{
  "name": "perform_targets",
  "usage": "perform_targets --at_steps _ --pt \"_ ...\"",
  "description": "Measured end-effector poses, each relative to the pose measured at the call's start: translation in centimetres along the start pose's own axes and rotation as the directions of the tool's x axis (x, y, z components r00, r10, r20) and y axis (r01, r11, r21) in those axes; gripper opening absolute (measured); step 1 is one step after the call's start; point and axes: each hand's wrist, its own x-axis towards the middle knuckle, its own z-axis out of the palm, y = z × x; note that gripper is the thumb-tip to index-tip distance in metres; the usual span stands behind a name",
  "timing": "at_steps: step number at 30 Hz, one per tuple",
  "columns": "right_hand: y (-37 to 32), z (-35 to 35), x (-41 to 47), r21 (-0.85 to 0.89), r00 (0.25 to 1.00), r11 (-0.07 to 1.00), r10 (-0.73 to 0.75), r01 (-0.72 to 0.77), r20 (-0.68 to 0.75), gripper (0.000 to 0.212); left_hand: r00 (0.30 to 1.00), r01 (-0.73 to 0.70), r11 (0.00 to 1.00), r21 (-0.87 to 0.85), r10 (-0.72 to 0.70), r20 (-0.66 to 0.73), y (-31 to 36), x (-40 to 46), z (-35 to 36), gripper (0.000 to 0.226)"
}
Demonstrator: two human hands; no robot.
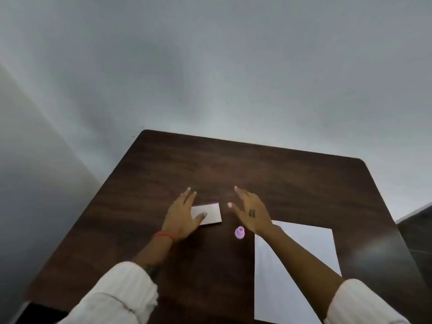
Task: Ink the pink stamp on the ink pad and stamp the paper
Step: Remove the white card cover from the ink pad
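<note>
With both hands spread empty, the light, rigid pink stamp was judged best pinched at its narrow neck.

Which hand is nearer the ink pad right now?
Left. The left hand lies on the closed ink pad, thumb across its lid. The right hand hovers open just to the pad's right, not touching it, above the pink stamp.

A small flat rectangular ink pad box is set on the dark wooden table. Just right and nearer, a small pink round stamp is stood. Further right, a white paper sheet is laid.
</note>
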Motion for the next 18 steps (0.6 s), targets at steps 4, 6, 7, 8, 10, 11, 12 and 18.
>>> perform_targets --at_steps 4,6,7,8,10,11,12,18 --pt "0.4 1.7 0.5 -0.165 0.972 0.984 -0.02 0.061 0.236 0.057 0.983 0.037 0.999 0.017 -0.039 0.177 -3.5 -1.6 0.5 0.085" --pt "0.0 2.7 0.9 -0.204 0.956 0.976 -0.016 0.078 0.292 0.064 0.985 0.009 0.999 0.034 -0.015 0.173 -3.8 -1.6 0.8 0.085" --pt "-0.2 3.1 1.3 -0.224 0.952 0.97 -0.018 0.09 0.305 0.067 0.986 -0.003 0.999 0.037 -0.003 0.165 -3.7 -1.4 0.7 0.085" --pt "-0.4 3.4 1.7 -0.249 0.948 0.962 -0.027 0.11 0.316 0.071 0.988 -0.016 0.999 0.036 0.01 0.157 -3.7 -1.0 0.8 0.084" --pt "-0.6 3.7 2.3 -0.281 0.94 0.949 -0.045 0.146 0.337 0.076 0.985 -0.037 0.998 0.041 0.03 0.169 -3.4 -0.5 0.8 0.082" --pt "-0.7 3.8 2.6 -0.296 0.936 0.942 -0.048 0.159 0.349 0.078 0.984 -0.041 0.998 0.041 0.033 0.174 -3.2 -0.4 0.8 0.081" --pt "-0.7 3.8 2.8 -0.31 0.931 0.936 -0.043 0.164 0.363 0.079 0.984 -0.046 0.998 0.04 0.038 0.175 -3.1 -0.2 0.9 0.079" --pt "-0.2 3.8 3.5 -0.363 0.923 0.916 -0.022 0.173 0.383 0.076 0.985 -0.049 0.996 0.07 0.037 0.169 -2.5 0.3 1.3 0.07"
